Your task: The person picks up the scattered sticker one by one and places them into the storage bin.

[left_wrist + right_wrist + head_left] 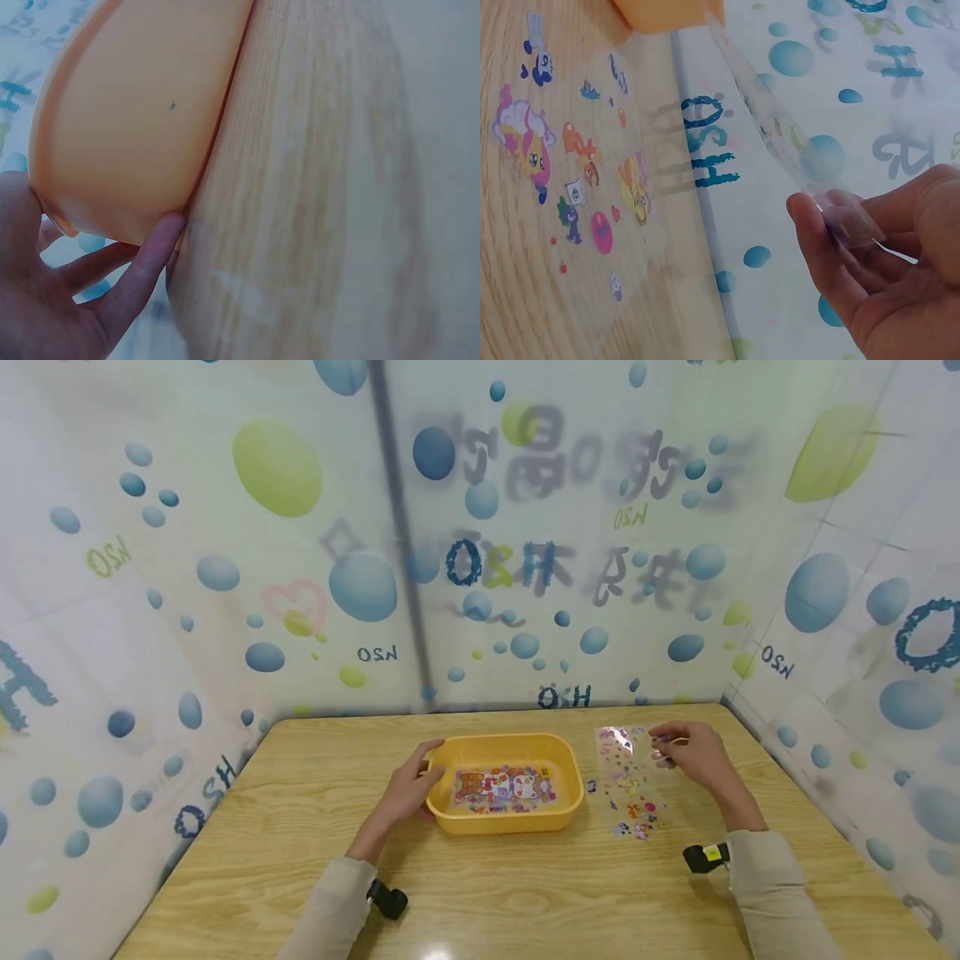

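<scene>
A yellow plastic basin (506, 822) stands on the table, and my left hand (412, 785) holds its left end. The thumb lies over the rim, while the other fingers spread along the outer wall (127, 135) in the left wrist view. Inside lies a colourful piece with cartoon bears (502, 787). To the right of the basin is a clear sheet of small cartoon stickers (630, 785). My right hand (693, 753) pinches clear film (847, 225) at the sheet's far right, raised off the table. Pony-like stickers (581, 154) show flat below it.
The wooden table (315, 810) reaches back to a curtain printed with blue and green bubbles (363, 585). Similar printed sheets hang at both sides. A black wrist camera (388, 900) sits on the left sleeve, another camera (705, 857) on the right.
</scene>
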### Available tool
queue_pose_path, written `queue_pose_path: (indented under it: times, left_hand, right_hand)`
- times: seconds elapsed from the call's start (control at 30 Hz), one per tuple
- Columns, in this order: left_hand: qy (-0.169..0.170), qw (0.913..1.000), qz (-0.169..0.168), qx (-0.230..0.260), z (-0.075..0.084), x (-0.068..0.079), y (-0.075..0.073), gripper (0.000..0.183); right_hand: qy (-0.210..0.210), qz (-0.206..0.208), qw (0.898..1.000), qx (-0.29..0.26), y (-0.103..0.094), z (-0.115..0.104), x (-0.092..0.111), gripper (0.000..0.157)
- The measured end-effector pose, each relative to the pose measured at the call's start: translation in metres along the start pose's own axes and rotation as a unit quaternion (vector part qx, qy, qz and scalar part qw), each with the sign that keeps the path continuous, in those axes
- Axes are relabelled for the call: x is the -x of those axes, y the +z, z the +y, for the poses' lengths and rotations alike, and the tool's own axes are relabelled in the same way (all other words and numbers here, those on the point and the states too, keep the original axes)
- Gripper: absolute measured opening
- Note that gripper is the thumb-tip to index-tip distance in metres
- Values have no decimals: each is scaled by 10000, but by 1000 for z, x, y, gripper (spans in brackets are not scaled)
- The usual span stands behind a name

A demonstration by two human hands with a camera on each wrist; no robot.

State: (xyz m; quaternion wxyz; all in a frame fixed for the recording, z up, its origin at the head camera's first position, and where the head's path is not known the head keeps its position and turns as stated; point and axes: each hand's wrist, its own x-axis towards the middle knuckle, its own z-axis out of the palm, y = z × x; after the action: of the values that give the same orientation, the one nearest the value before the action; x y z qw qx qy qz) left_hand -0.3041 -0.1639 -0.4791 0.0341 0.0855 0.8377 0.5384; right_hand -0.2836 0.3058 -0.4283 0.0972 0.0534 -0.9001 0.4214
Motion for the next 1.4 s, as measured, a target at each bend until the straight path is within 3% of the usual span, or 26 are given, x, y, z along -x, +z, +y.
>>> queue_pose_path:
  times: [0.8, 1.4]
  left_hand:
    - [-59, 10000, -13, 22, 1, 0, 1, 52]
    - [-40, 10000, -61, 13, 1, 1, -1, 51]
  right_hand:
    - [-289, 102, 9995, 25, -2, -28, 5, 24]
    - [-506, 55, 9986, -158, 13, -40, -3, 23]
